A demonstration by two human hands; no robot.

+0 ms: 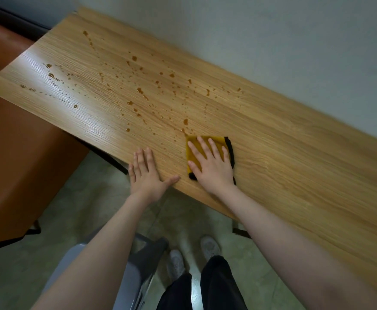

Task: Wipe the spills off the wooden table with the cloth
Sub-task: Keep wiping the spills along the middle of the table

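A long wooden table [295, 153] runs from upper left to lower right against a pale wall. Brown liquid spills [141, 91] lie scattered as drops and small puddles over its left and middle parts. A folded yellow cloth with a black edge [222, 143] lies flat near the front edge, just below the nearest drops. My right hand [212, 166] presses flat on the cloth, fingers spread. To its left, my left hand [146, 173] rests palm down on the bare table edge, holding nothing.
A brown leather seat [15, 153] stands to the left of the table, partly under its end. A grey stool [143, 256] is on the tiled floor by my legs and white shoes. The wall [272, 41] borders the table's far side.
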